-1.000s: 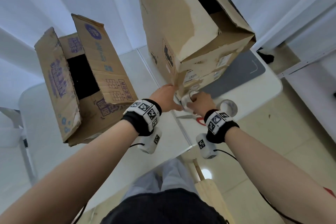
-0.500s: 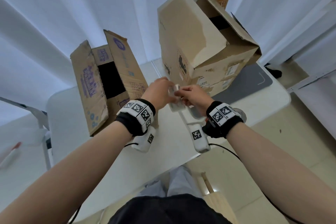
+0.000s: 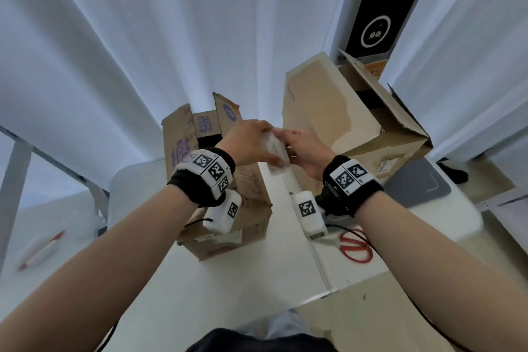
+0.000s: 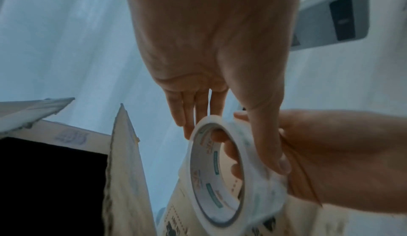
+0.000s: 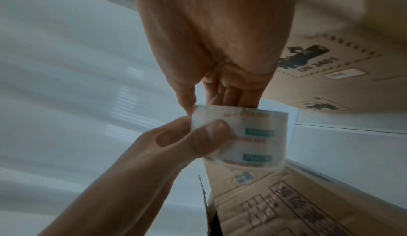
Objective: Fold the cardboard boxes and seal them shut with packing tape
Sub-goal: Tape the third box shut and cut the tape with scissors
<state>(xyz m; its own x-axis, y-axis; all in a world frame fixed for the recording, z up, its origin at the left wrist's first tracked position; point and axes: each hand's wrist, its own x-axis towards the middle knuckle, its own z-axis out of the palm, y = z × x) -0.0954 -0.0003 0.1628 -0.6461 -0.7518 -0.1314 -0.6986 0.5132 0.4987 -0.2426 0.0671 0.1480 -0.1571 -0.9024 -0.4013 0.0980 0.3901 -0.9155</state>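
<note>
Both hands gripped packing tape roll (image 3: 275, 151); left hand (image 3: 248, 141) thumb-pinched, right hand (image 3: 304, 148) fingers through core. Both cardboard boxes (image 3: 348, 123) unfolded, unsealed.

Red scissors (image 3: 355, 247) lie on my table (image 3: 257, 280), right side; grey pad (image 3: 414, 188) beyond; white curtain (image 3: 143, 51) behind; marker (image 3: 40, 250) far left.

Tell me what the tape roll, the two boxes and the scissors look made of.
Tape roll: clear glossy plastic film, apparently on a printed card core. Purple-printed box and taller box: matte brown corrugated cardboard, with frayed edges and torn patches. Scissors: red handles, likely plastic; the blades are hidden.
</note>
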